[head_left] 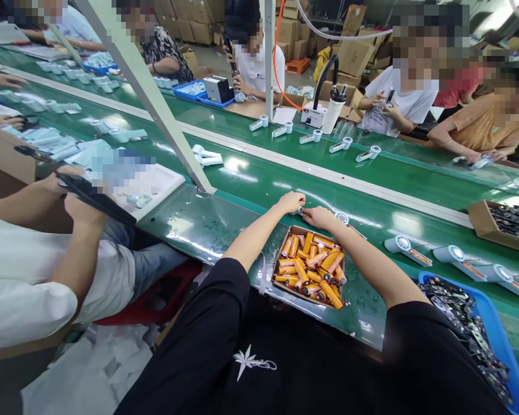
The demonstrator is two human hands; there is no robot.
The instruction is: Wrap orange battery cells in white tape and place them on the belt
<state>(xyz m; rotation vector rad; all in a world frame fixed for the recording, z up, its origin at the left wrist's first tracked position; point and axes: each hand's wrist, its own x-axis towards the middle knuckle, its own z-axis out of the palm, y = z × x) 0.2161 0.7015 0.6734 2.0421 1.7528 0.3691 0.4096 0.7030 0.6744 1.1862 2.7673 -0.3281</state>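
Observation:
Both my hands meet over the near edge of the green belt, just beyond a cardboard box [278, 280] of orange cylindrical cells [315, 259]. My left hand [291, 202] has its fingers closed on a small pale part [299, 211], mostly hidden by the fingers. Close on its right, my right hand [320, 218] is pinched at the same part. A light blue fan unit [341, 218] lies on the belt beside my right hand, partly covered by the wrist.
More fan units [401, 244] lie along the belt at right. A blue tray [497, 328] of dark boards stands near my right arm. A slanted metal post [155, 104] rises at left. A co-worker's arm [84, 230] is at left; others sit across.

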